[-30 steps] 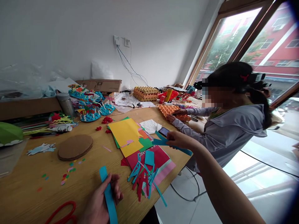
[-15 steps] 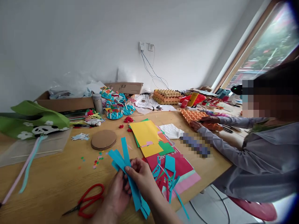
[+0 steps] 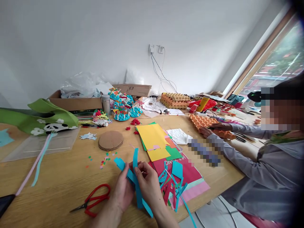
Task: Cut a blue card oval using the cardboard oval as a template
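Paper strips (image 3: 135,156) cross between left fingers (image 3: 125,172) and right fingers (image 3: 147,173).

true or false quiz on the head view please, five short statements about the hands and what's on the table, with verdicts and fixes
1. The left hand and right hand both hold blue strips. True.
2. The scissors are in the right hand. False: the scissors lie on the table, to the left of the left hand.
3. The cardboard discs lie farther from the person than the scissors. True.
4. The egg tray that the co-worker touches is green. False: the egg tray is orange.
5. The yellow sheet lies to the right of the cardboard discs. True.
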The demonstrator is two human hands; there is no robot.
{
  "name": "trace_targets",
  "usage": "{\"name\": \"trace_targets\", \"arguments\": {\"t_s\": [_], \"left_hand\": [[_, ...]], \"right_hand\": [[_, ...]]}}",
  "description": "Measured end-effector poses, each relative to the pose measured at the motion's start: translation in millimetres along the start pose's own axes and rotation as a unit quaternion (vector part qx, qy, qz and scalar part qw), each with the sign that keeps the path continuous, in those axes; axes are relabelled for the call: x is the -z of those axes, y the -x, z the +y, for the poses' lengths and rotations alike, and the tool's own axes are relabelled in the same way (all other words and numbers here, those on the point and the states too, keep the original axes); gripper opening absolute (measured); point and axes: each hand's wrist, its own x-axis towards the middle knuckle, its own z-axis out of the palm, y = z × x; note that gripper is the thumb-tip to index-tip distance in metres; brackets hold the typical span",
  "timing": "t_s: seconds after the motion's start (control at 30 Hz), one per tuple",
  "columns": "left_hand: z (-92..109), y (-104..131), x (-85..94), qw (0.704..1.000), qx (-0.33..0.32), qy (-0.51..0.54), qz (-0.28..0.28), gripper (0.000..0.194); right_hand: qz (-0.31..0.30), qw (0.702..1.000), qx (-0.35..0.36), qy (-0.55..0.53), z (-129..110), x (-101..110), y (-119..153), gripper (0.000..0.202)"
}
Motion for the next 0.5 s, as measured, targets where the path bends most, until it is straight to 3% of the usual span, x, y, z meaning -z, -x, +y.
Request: {"name": "trace_targets", "arguments": {"t_s": [0.07,0.2,0.27,0.37,0.5], "left_hand": [[1.0,-1.2,0.7,0.999,-0.027,0.020,-0.019,0.029],[-0.1,-2.8,0.7,0.997,-0.062,0.012,0.039,0.019],[-2.1,-3.5,0.5,0.996,-0.068,-0.005,0.055,0.015],[-2.9,-2.5,-0.1,0.998,-0.048,-0.014,0.046,0.015],[3.2,4.3,-2.4,1.000,0.004,0.003,0.007,0.049]], "right_hand": [[0.076,0.997,0.031,0.013,-8.8,11.3,0.7,0.031],[0.153,0.985,0.075,-0.036,-38.1,42.0,5.5,0.033],[0.108,0.989,0.050,-0.091,-51.7,51.2,10.0,0.037],[-0.019,0.990,-0.033,-0.137,-55.8,47.3,15.2,0.043],[-0.113,0.985,-0.100,-0.087,-28.1,22.0,13.7,0.042]]}}
